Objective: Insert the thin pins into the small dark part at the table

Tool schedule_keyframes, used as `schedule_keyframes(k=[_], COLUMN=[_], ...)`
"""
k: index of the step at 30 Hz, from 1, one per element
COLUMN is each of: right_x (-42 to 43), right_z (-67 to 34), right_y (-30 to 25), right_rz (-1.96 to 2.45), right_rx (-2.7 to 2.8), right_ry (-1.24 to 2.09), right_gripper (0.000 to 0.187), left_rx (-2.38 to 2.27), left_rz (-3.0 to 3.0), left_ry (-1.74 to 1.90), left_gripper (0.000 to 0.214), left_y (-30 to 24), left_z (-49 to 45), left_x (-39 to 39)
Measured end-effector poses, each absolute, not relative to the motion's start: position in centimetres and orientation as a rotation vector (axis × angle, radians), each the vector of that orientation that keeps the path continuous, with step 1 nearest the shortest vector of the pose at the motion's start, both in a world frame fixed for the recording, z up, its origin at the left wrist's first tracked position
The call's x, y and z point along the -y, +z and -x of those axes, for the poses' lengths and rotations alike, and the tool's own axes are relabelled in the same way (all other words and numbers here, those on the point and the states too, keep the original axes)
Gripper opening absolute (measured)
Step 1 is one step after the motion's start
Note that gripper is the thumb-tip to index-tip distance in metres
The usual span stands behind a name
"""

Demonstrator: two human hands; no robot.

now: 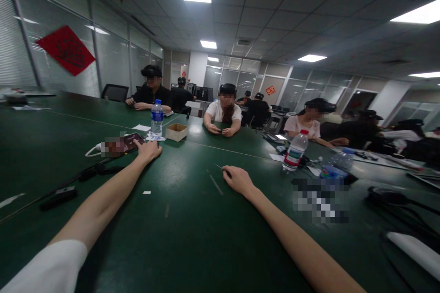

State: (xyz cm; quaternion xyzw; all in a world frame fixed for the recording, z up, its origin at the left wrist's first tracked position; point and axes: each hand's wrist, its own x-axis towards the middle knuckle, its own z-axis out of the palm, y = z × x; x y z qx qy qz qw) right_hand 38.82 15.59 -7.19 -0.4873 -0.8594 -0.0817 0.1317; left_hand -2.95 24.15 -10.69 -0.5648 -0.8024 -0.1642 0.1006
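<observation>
Hands and containers on a green table (192, 233).
Centre: the right hand (238, 179), fingers curled closed, pinches a thin pointed object (218, 166). Right of frame: a blurred clear bottle (339, 164), then a red-capped bottle (295, 151), each with contents too indistinct to tell. Left of centre: the left hand (148, 150), loosely open, one finger touching a dark device (130, 141). Beyond it: a blue-capped bottle (157, 122), upright beside an open-topped box (176, 136) whose floor is hidden.

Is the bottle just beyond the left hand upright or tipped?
Upright: the bottle stands with its blue cap uppermost, beyond the left hand.
</observation>
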Motion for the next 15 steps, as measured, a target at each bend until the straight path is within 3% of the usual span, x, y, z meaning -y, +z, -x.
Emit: schedule_keyframes(k=[15], right_x=[-15.71], right_z=[-38.89], right_y=[-7.26], right_rz=[1.398], right_rx=[2.509], right_ry=[-0.233], right_gripper=[0.036], left_rx=[2.420], left_rz=[1.610], left_ry=[-0.543], left_gripper=[0.047], left_y=[-10.26], left_z=[2.45], left_x=[-23.58])
